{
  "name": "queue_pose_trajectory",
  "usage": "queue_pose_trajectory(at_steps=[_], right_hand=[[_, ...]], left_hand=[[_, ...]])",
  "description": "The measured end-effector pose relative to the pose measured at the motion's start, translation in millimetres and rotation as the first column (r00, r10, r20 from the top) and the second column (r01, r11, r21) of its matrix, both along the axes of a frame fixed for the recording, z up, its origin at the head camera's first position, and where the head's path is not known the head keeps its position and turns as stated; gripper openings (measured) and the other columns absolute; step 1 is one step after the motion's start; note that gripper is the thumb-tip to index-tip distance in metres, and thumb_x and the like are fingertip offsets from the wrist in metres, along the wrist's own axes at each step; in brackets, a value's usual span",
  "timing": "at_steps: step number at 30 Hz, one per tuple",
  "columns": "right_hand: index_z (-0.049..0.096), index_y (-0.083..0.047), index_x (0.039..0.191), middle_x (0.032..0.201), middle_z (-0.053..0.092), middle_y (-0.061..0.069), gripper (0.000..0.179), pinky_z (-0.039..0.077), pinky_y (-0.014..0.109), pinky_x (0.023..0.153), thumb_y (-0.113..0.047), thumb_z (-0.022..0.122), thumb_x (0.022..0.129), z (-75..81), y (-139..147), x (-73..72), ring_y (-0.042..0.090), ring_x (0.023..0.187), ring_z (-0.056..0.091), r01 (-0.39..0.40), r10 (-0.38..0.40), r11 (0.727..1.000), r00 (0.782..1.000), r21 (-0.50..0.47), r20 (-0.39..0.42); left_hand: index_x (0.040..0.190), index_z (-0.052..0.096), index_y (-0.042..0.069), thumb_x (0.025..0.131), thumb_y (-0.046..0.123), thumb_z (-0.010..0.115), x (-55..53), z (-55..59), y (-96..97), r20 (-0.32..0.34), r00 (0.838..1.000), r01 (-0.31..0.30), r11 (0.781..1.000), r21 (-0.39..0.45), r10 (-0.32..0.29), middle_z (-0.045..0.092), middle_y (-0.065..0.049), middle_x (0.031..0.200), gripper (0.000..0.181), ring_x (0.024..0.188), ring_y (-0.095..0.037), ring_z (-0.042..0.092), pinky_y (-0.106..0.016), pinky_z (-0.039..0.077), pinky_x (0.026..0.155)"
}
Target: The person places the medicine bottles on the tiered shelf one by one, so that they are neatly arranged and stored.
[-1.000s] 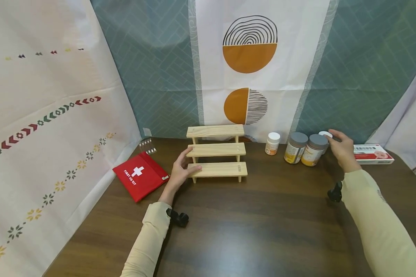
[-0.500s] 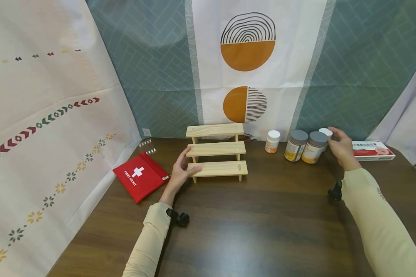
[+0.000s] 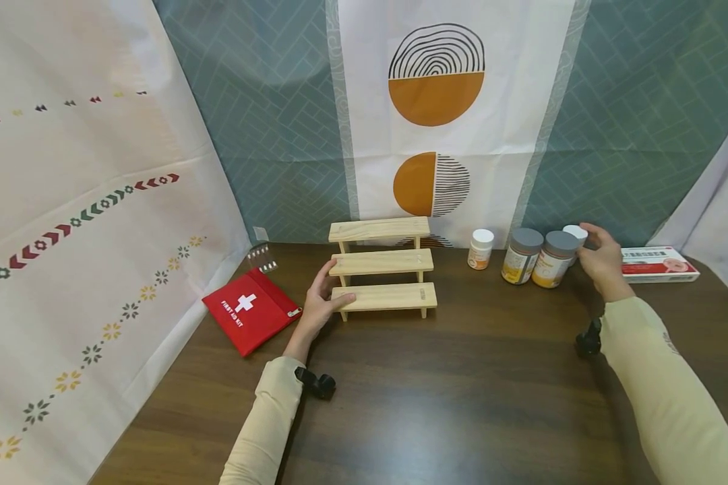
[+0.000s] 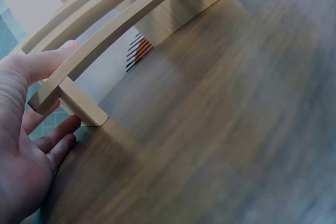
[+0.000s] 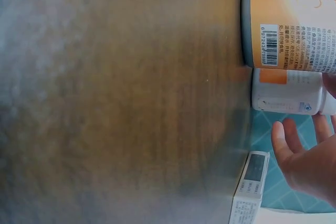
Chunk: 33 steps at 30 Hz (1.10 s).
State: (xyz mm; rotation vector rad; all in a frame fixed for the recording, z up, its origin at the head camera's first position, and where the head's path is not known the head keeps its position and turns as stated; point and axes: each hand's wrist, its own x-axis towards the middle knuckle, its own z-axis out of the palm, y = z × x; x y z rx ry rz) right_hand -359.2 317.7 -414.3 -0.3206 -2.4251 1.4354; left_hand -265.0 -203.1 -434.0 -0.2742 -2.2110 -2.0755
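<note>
My left hand (image 3: 320, 303) grips the left end of a three-tier wooden display stand (image 3: 383, 261). In the left wrist view its thumb lies over a step of the stand (image 4: 113, 35), and the other fingers are by the end leg. At the right back, my right hand (image 3: 600, 261) pinches a white-capped pill bottle (image 3: 575, 233) near its cap. That bottle (image 5: 289, 92) stands behind a grey-lidded supplement jar (image 3: 555, 259), which hides most of it in the head view. A second grey-lidded jar (image 3: 521, 256) stands beside the first.
Another white pill bottle (image 3: 480, 249) stands between stand and jars. A red-and-white box (image 3: 660, 265) lies right of my right hand. A red first aid kit pouch (image 3: 251, 311) and a clear pack of small items (image 3: 261, 258) lie at left. Curtains back the wooden table (image 3: 449, 397).
</note>
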Motion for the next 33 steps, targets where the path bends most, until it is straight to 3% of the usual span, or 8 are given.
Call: queue_pose_trajectory(at_steps=[5, 8, 11, 14, 19, 24, 30, 33], right_hand=[[0.045, -0.007, 0.145, 0.143, 0.049, 0.022, 0.054, 0.037, 0.007, 0.071, -0.004, 0.051, 0.091, 3.7, -1, 2.2, -0.008, 0.091, 0.043, 0.013, -0.013, 1.0, 1.0, 0.012, 0.005], [0.044, -0.007, 0.146, 0.146, 0.047, 0.022, 0.054, 0.035, 0.01, 0.075, -0.011, 0.054, 0.093, 7.4, 0, 3.0, -0.004, 0.096, 0.046, 0.047, -0.047, 0.999, 0.998, 0.007, 0.029], [0.042, -0.011, 0.147, 0.151, 0.044, 0.018, 0.057, 0.034, 0.013, 0.081, -0.021, 0.058, 0.094, 11.9, 4, 5.6, 0.013, 0.118, 0.049, 0.074, -0.073, 0.997, 0.996, -0.019, 0.059], [0.041, -0.014, 0.149, 0.155, 0.039, 0.015, 0.06, 0.033, 0.013, 0.082, -0.029, 0.06, 0.094, 16.6, 9, 9.9, 0.024, 0.137, 0.036, 0.069, -0.067, 0.997, 0.996, -0.027, 0.066], [0.04, -0.016, 0.149, 0.151, 0.044, 0.006, 0.066, 0.037, 0.01, 0.081, -0.037, 0.064, 0.092, 28.4, 12, 16.4, 0.021, 0.136, 0.036, 0.045, -0.044, 0.999, 0.997, -0.019, 0.055], [0.035, -0.021, 0.152, 0.159, 0.034, 0.007, 0.068, 0.041, 0.025, 0.103, -0.046, 0.059, 0.093, 46.8, 13, 20.7, 0.024, 0.142, 0.036, -0.011, 0.009, 1.0, 0.998, 0.029, 0.067], [0.037, -0.026, 0.151, 0.154, 0.042, -0.001, 0.069, 0.039, 0.016, 0.085, -0.051, 0.06, 0.091, 69.8, 13, 24.5, 0.015, 0.129, 0.046, -0.02, 0.018, 0.997, 0.999, 0.071, 0.035], [0.038, -0.027, 0.15, 0.143, 0.048, -0.008, 0.069, 0.041, 0.021, 0.088, -0.051, 0.062, 0.09, 81.6, 9, 25.7, 0.014, 0.122, 0.047, -0.034, 0.034, 0.997, 0.999, 0.072, 0.008]], left_hand=[[0.153, 0.029, 0.012, 0.083, -0.006, 0.071, 0.5, -0.6, 0.1, -0.014, 1.0, 0.003, 1.0, 0.01, -0.003, 0.05, -0.029, 0.14, 0.084, 0.134, -0.045, 0.044, -0.037, 0.036, 0.109], [0.153, 0.028, 0.011, 0.083, -0.006, 0.071, 0.6, -1.1, -0.3, -0.02, 1.0, 0.006, 1.0, 0.013, -0.006, 0.049, -0.03, 0.14, 0.084, 0.134, -0.045, 0.043, -0.047, 0.029, 0.115], [0.153, 0.028, 0.012, 0.083, -0.006, 0.071, 0.9, -1.3, -0.4, -0.018, 1.0, 0.002, 1.0, 0.006, -0.002, 0.05, -0.03, 0.139, 0.084, 0.134, -0.045, 0.043, -0.043, 0.033, 0.112], [0.153, 0.029, 0.012, 0.083, -0.005, 0.072, 1.3, -1.3, 0.3, -0.014, 1.0, -0.006, 1.0, -0.004, 0.006, 0.051, -0.029, 0.139, 0.084, 0.134, -0.044, 0.044, -0.032, 0.04, 0.103], [0.153, 0.03, 0.013, 0.082, -0.005, 0.072, 2.4, -1.4, 1.2, -0.009, 1.0, -0.012, 1.0, -0.007, 0.012, 0.051, -0.028, 0.14, 0.084, 0.134, -0.043, 0.044, -0.03, 0.039, 0.103], [0.153, 0.031, 0.013, 0.082, -0.004, 0.073, 3.5, -1.6, 0.7, -0.009, 1.0, -0.018, 1.0, 0.001, 0.018, 0.05, -0.027, 0.141, 0.084, 0.136, -0.042, 0.043, -0.048, 0.03, 0.114], [0.152, 0.031, 0.015, 0.083, -0.002, 0.073, 1.8, -1.3, 1.4, 0.0, 1.0, -0.012, 1.0, 0.007, 0.012, 0.049, -0.026, 0.143, 0.083, 0.138, -0.041, 0.041, -0.051, 0.022, 0.119], [0.153, 0.03, 0.014, 0.083, -0.003, 0.073, 0.6, -1.0, 1.6, -0.003, 1.0, -0.01, 1.0, 0.008, 0.01, 0.049, -0.026, 0.143, 0.084, 0.137, -0.041, 0.042, -0.05, 0.026, 0.117]])
